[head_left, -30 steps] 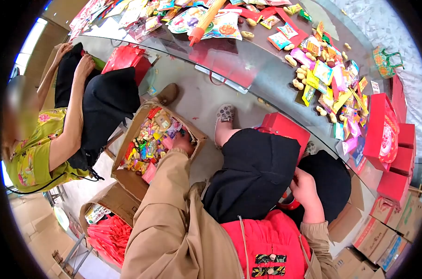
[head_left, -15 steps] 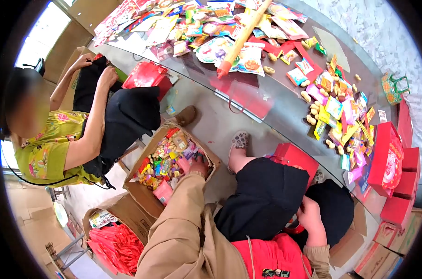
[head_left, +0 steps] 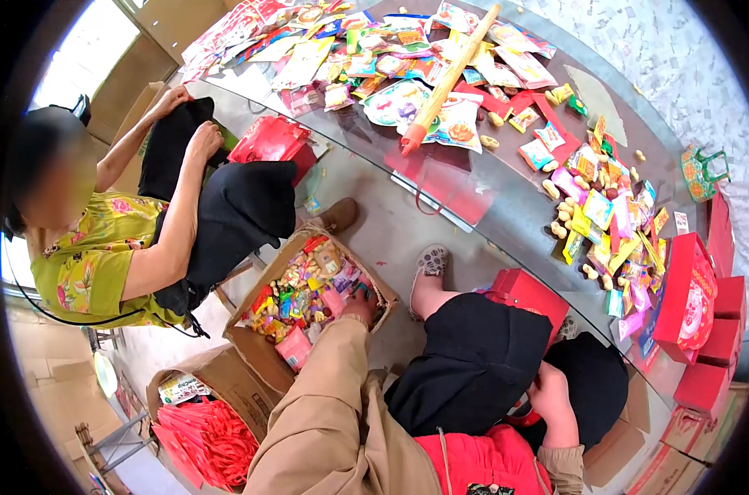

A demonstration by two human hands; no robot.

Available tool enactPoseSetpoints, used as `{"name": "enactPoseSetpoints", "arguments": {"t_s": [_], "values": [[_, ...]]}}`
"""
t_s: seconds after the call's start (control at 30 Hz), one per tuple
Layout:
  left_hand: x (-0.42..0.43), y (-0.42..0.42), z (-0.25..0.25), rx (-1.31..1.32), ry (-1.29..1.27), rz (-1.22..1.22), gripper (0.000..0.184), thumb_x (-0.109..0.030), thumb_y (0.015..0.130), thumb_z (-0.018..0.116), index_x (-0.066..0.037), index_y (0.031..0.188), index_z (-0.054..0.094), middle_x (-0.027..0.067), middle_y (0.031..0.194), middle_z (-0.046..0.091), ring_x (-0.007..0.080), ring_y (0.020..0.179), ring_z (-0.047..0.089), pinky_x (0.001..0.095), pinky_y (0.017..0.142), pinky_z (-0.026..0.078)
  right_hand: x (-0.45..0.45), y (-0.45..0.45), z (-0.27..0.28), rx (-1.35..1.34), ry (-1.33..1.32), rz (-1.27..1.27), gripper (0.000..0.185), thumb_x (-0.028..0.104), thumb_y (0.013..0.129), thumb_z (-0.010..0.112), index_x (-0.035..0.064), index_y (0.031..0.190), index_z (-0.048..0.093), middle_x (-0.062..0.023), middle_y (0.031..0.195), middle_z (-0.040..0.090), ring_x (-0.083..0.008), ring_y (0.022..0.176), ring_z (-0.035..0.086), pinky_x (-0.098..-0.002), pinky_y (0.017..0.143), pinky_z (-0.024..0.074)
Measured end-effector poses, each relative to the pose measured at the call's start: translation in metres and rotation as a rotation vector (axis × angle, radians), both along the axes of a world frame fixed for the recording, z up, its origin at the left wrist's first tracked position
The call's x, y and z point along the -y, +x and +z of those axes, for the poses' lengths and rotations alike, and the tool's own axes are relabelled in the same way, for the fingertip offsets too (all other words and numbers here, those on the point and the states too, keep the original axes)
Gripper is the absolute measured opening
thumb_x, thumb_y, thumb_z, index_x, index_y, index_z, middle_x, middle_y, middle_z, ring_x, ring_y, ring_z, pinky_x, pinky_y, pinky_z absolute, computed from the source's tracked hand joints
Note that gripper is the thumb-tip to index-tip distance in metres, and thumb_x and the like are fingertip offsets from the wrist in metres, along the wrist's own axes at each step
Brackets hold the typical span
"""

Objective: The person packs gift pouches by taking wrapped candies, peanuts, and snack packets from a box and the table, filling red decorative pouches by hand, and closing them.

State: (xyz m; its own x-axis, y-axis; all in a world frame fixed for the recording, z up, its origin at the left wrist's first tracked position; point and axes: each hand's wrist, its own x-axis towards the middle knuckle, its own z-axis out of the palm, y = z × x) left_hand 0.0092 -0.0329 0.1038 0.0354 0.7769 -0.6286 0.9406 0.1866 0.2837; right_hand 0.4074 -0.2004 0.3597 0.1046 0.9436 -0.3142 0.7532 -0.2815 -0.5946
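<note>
My left hand (head_left: 359,308) reaches into a cardboard box (head_left: 259,342) filled with wrapped candies (head_left: 304,285) and peanuts. Its fingertips are sunk among the sweets at the box's right side, so their grip is hidden. A pink packet (head_left: 295,346) lies near the front of this box. My right hand (head_left: 549,392) is down between my black-covered knees with its fingers curled. Beside those fingers a bit of something red (head_left: 523,414) shows; most of it is hidden by the hand and dark cloth.
Snack packets (head_left: 399,49), peanuts and a wooden stick with a red end (head_left: 440,91) lie on the glass-topped table (head_left: 523,239). Red gift boxes (head_left: 680,305) stand at right. A co-worker (head_left: 85,264) sits at left near a red bag (head_left: 269,140). Red strips (head_left: 201,441) fill another carton.
My left hand's fingers, spread over the candies before, have sunk deeper among them. My right hand stays between my knees. The whole view has shifted slightly.
</note>
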Motion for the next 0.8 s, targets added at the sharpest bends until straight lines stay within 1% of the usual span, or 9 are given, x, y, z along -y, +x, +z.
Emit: {"name": "enactPoseSetpoints", "arguments": {"t_s": [0.03, 0.1, 0.17, 0.2, 0.3, 0.37, 0.53, 0.63, 0.8], "values": [[-0.001, 0.001, 0.006, -0.007, -0.009, -0.022, 0.052, -0.051, 0.098, 0.044, -0.022, 0.140, 0.045, 0.0294, 0.131, 0.052, 0.0472, 0.116, 0.056, 0.0543, 0.094, 0.050, 0.001, 0.001, -0.001, 0.000, -0.005, 0.000, 0.030, -0.001, 0.076, 0.062, 0.0030, 0.105, 0.065, -0.0243, 0.090, 0.065, -0.0437, 0.087, 0.065, -0.0471, 0.075, 0.0529], [0.000, 0.006, 0.006, -0.019, -0.034, 0.103, 0.048, -0.046, 0.099, 0.044, -0.024, 0.141, 0.045, 0.0270, 0.130, 0.051, 0.0461, 0.114, 0.056, 0.0537, 0.092, 0.050, 0.002, 0.002, -0.005, 0.004, 0.012, 0.005, 0.029, -0.003, 0.075, 0.063, 0.0019, 0.104, 0.065, -0.0239, 0.089, 0.065, -0.0425, 0.084, 0.065, -0.0448, 0.073, 0.0529], [0.000, 0.003, -0.019, -0.027, -0.041, 0.191, 0.044, -0.042, 0.099, 0.044, -0.026, 0.141, 0.045, 0.0238, 0.131, 0.051, 0.0447, 0.114, 0.056, 0.0533, 0.092, 0.051, 0.004, 0.003, -0.008, 0.016, 0.057, 0.016, 0.027, -0.005, 0.075, 0.066, -0.0001, 0.102, 0.065, -0.0229, 0.087, 0.065, -0.0399, 0.078, 0.067, -0.0400, 0.068, 0.0528], [-0.002, 0.005, -0.016, -0.031, -0.045, 0.235, 0.043, -0.040, 0.100, 0.044, -0.027, 0.140, 0.045, 0.0222, 0.132, 0.051, 0.0440, 0.115, 0.056, 0.0531, 0.091, 0.051, 0.004, 0.002, -0.010, 0.014, 0.066, 0.014, 0.027, -0.005, 0.075, 0.066, 0.0000, 0.102, 0.065, -0.0228, 0.087, 0.065, -0.0399, 0.078, 0.067, -0.0400, 0.068, 0.0527], [-0.004, 0.006, 0.008, 0.003, -0.039, 0.053, 0.042, -0.035, 0.099, 0.045, -0.029, 0.140, 0.046, 0.0185, 0.134, 0.050, 0.0433, 0.116, 0.055, 0.0532, 0.090, 0.051, 0.005, 0.003, -0.011, 0.006, 0.058, 0.014, 0.029, -0.004, 0.075, 0.065, 0.0008, 0.103, 0.065, -0.0236, 0.089, 0.065, -0.0417, 0.083, 0.066, -0.0426, 0.071, 0.0527], [-0.003, 0.006, 0.014, -0.008, -0.042, 0.006, 0.042, -0.033, 0.099, 0.045, -0.030, 0.141, 0.046, 0.0175, 0.137, 0.048, 0.0430, 0.116, 0.055, 0.0528, 0.090, 0.051, 0.005, 0.005, -0.009, -0.004, 0.004, 0.020, 0.034, -0.002, 0.074, 0.062, 0.0023, 0.107, 0.065, -0.0256, 0.094, 0.066, -0.0451, 0.091, 0.064, -0.0479, 0.078, 0.0528], [-0.003, 0.012, 0.025, -0.062, -0.060, -0.003, 0.043, -0.031, 0.098, 0.046, -0.031, 0.141, 0.046, 0.0170, 0.140, 0.046, 0.0420, 0.118, 0.053, 0.0521, 0.091, 0.051, 0.003, 0.004, -0.007, 0.012, -0.004, 0.033, 0.034, -0.002, 0.074, 0.061, 0.0024, 0.108, 0.064, -0.0255, 0.094, 0.065, -0.0454, 0.091, 0.064, -0.0482, 0.078, 0.0527], [0.000, 0.008, 0.007, -0.038, -0.063, 0.007, 0.042, -0.032, 0.099, 0.046, -0.032, 0.141, 0.047, 0.0172, 0.142, 0.044, 0.0429, 0.121, 0.051, 0.0530, 0.094, 0.049, 0.004, 0.005, -0.007, 0.011, -0.013, 0.034, 0.034, -0.002, 0.074, 0.062, 0.0022, 0.107, 0.064, -0.0256, 0.093, 0.065, -0.0457, 0.091, 0.064, -0.0484, 0.078, 0.0526], [0.002, -0.007, -0.057, 0.070, -0.060, 0.347, 0.042, -0.033, 0.099, 0.047, -0.035, 0.141, 0.049, 0.0171, 0.149, 0.038, 0.0446, 0.127, 0.048, 0.0536, 0.102, 0.045, 0.007, 0.006, -0.012, -0.004, 0.002, 0.020, 0.032, -0.001, 0.073, 0.063, 0.0027, 0.105, 0.065, -0.0254, 0.094, 0.066, -0.0461, 0.092, 0.063, -0.0483, 0.077, 0.0526]]}}
